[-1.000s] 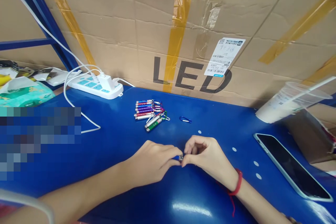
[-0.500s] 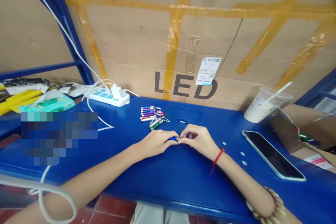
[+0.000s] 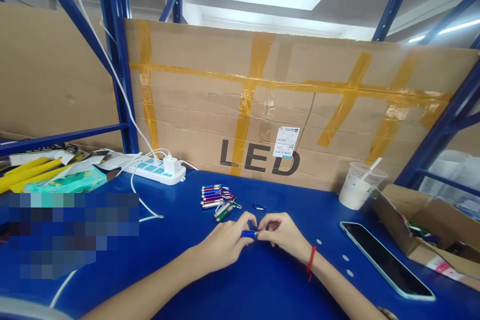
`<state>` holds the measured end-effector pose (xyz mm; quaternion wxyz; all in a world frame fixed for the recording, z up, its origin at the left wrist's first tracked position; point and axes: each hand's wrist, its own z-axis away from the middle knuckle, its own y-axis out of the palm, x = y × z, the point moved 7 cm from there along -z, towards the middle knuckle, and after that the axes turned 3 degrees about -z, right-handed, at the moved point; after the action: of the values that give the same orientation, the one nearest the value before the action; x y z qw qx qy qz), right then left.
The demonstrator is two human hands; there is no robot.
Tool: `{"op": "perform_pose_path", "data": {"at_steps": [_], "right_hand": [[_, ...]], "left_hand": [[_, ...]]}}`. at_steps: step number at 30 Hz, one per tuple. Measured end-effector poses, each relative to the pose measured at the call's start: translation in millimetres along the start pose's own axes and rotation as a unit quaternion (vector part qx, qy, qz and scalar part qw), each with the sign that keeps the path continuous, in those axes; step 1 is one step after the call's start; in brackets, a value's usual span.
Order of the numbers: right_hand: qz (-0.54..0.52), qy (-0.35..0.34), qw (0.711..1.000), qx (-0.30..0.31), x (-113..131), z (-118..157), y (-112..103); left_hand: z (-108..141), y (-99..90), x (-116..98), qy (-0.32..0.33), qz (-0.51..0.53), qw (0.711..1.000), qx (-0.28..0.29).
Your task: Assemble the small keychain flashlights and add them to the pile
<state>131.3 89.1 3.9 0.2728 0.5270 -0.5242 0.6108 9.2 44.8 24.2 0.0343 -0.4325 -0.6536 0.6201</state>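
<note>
My left hand (image 3: 225,242) and my right hand (image 3: 282,234) meet low over the blue table (image 3: 180,260). Between their fingertips they pinch a small blue flashlight (image 3: 248,233), the left hand on its body and the right hand on its end. A red cord circles my right wrist. Just beyond the hands lies a pile of small coloured keychain flashlights (image 3: 217,197). A loose blue carabiner clip (image 3: 258,206) rests to the right of the pile.
A white power strip (image 3: 159,171) with a plugged charger and white cable sits at the back left. A phone (image 3: 386,265) lies face up at right, beside a plastic cup (image 3: 359,186) and an open cardboard box (image 3: 420,235). A taped "LED" cardboard sheet (image 3: 262,110) stands behind.
The view has tilted upward, so the shelf frame and ceiling now show. Both hands stay together on the small flashlight, whose blue body now shows more between the fingers.
</note>
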Motion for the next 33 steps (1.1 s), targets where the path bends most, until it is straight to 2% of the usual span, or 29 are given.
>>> {"op": "perform_pose_path", "data": {"at_steps": [7, 13, 18, 23, 26, 33], "right_hand": [[-0.010, -0.009, 1.000, -0.001, 4, -2, 3], [0.004, 0.031, 0.999, 0.018, -1, -3, 10], [-0.004, 0.008, 1.000, 0.013, 0, -6, 9], [-0.036, -0.057, 0.996, -0.053, 13, -7, -16], [-0.052, -0.072, 0.993, -0.078, 18, -6, -31], [-0.038, -0.101, 0.987, -0.118, 5, -9, -63]], "left_hand": [[0, -0.5, 3, 0.008, -0.026, 1.000, -0.003], [-1, -8.1, 3, 0.043, -0.074, 0.996, 0.003], [-5, -14.0, 4, 0.034, -0.050, 0.998, -0.013], [-16, -13.4, 7, -0.012, -0.005, 0.999, -0.047], [-26, -13.0, 3, -0.024, 0.024, 0.999, -0.042], [-53, -12.6, -6, -0.045, 0.021, 0.998, -0.023]]}}
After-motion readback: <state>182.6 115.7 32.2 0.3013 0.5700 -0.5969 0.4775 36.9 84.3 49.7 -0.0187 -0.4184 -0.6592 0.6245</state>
